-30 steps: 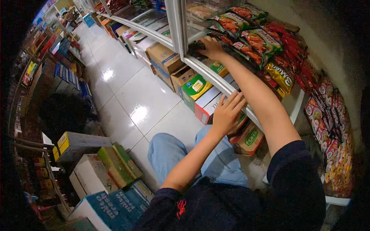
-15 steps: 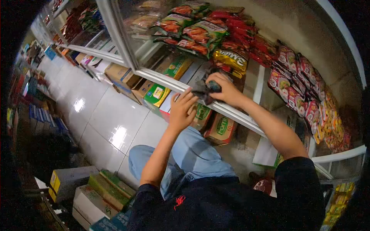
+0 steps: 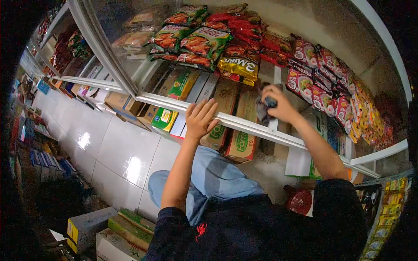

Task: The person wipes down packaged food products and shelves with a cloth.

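My left hand [image 3: 201,118] lies flat on the white frame rail [image 3: 244,123] of the glass case, its fingers spread and nothing in them. Further right, inside the rail, my right hand [image 3: 281,104] is wrapped round a dark crumpled cloth [image 3: 264,108], over the glass. Just beyond the cloth sits a yellow noodle packet [image 3: 238,67]. Green and orange noodle packets [image 3: 203,45] are piled to its left, and pink and dark packets [image 3: 320,96] stand to the right of the cloth.
Cartons [image 3: 242,143] stand below the glass. A white upright [image 3: 102,48] rises at the left of the case. More boxes [image 3: 89,226] are on the tiled floor [image 3: 117,152] at lower left. Yellow sachets [image 3: 389,209] hang at lower right.
My right hand has moved right with the dark cloth, away from my left hand. My left hand has come down flat on the rail. The view has shifted slightly.
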Demonstrator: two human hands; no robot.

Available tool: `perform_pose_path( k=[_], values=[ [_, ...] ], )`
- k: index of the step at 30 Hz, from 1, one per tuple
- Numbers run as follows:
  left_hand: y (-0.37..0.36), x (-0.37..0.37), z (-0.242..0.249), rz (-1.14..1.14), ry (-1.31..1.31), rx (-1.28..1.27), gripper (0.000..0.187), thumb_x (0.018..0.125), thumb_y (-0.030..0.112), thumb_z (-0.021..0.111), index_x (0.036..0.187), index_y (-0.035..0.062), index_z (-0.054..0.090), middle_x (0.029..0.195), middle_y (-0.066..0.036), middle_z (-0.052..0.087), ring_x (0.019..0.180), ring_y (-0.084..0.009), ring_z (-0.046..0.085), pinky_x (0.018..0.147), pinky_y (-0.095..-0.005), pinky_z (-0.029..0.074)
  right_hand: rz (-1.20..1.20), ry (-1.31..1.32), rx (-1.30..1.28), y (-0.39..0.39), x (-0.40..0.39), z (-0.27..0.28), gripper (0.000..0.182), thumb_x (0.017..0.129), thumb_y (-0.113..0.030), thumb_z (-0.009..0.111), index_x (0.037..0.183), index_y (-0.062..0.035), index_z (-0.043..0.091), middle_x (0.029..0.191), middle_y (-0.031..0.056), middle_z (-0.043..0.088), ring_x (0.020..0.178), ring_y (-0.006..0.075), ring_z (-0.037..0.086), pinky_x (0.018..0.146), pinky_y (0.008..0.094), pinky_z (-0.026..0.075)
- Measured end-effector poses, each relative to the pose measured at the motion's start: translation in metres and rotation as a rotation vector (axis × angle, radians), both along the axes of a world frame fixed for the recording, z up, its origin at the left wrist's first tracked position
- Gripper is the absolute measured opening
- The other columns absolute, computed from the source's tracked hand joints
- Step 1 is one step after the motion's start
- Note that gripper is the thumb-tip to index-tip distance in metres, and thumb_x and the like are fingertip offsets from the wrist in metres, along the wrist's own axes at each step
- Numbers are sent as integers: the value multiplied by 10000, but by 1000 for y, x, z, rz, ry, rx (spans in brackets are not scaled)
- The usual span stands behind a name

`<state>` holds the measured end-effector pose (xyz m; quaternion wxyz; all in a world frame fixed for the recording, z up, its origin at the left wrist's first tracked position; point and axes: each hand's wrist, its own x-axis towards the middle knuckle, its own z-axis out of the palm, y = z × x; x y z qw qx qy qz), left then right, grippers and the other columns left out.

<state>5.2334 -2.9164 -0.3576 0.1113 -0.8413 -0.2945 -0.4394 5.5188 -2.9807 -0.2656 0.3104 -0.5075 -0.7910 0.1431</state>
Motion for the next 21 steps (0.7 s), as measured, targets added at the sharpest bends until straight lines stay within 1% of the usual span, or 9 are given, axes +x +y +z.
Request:
perform_pose_path(
  k=[2,4,5,7,10,15,18,20,21],
  values=[
    [2,-1,-1,14,14,51,419,806,430,449,1119,166,539,1171,-1,521,1071,-164,477,936,-367,270,-34,-80,29,26,10,-1,356,540,-56,589,890,-65,527,1013,105,461,1007,276,448,891,331,357],
    [3,-3,-1,5,38,55,434,805,447,443,1124,168,537,1168,3,525,1066,-159,480,924,-353,279,-227,-422,222,41,12,1,445,574,-116,625,1010,-103,537,1083,124,447,1048,305,424,884,361,380],
    [4,-2,-1,7,41,57,434,805,447,443,1124,168,537,1168,3,525,1066,-159,480,924,-353,279,-225,-419,224,41,6,16,445,574,-116,625,1010,-103,537,1083,124,447,1048,305,424,884,361,380],
    [3,-1,-2,31,14,88,441,799,451,448,1124,167,538,1167,4,526,1066,-159,481,915,-347,285,-409,-697,19,37,1,46,558,620,-185,649,1147,-123,477,1122,170,440,1042,365,432,864,410,401],
    [3,0,-3,10,-15,52,443,793,454,452,1115,164,543,1169,5,524,1062,-160,484,909,-349,290,-536,-538,-158,63,15,26,599,652,-158,651,1205,-133,421,1151,189,445,1051,354,444,844,413,411],
    [-1,1,2,-4,-44,31,403,810,398,440,1100,143,553,1132,-19,546,1056,-180,484,916,-352,284,-606,-497,-48,112,31,13,572,679,-140,635,1201,-77,408,1068,228,495,970,375,500,815,413,425],
    [-2,3,1,-10,-75,3,397,804,385,450,1093,135,557,1133,-19,546,1061,-181,481,926,-355,277,-612,-476,7,102,33,1,549,677,-203,630,1174,-69,438,1030,230,501,964,393,489,816,457,417],
    [-7,4,4,-27,-91,-76,380,785,334,486,1097,127,555,1141,-22,537,1084,-188,463,950,-362,255,-543,-483,215,79,28,-18,527,667,-238,616,1136,-50,468,1016,218,503,976,370,481,837,443,402],
    [-12,4,9,-27,-82,-129,380,783,311,496,1110,122,544,1156,-27,526,1097,-196,452,959,-370,247,-556,-439,12,48,0,5,514,666,-235,607,1128,-52,476,1052,221,490,979,370,480,858,435,394]
  ],
)
